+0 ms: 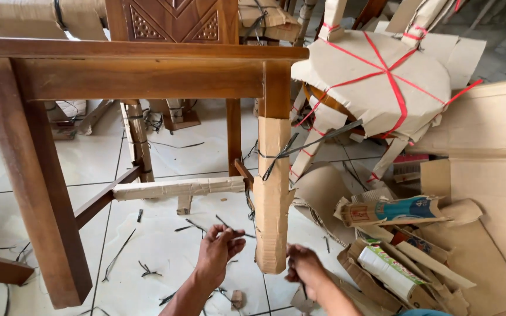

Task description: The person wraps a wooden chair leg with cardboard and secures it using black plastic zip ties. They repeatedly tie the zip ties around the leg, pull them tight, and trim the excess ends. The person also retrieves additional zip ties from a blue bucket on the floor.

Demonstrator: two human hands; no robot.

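At the far left of the frame a thick bare wooden table leg [36, 193] stands on the white tiled floor [165, 257], under the brown table rail [136, 76] that runs across the upper left. Short dark strap scraps [146, 270] lie scattered on the tiles in the lower left and centre. A low crossbar wrapped in cardboard [180, 188] runs across the middle toward the next leg. Near the bottom centre the left hand [218, 250] has its grip pressed together, pinching a thin dark strap [232, 229] just left of the cardboard-wrapped leg [272, 193], which stands upright at the centre with a dark strap [288, 151] tied around its upper part. Just right of that leg's lower end, the right hand [304, 266] is curled with its grip pressed together near the cardboard; what it pinches I cannot tell. In the upper right sits a round seat covered in cardboard and bound with red straps [382, 82]. Flattened boxes [390, 210] and loose cardboard sheets [493, 193] pile up along the right side.
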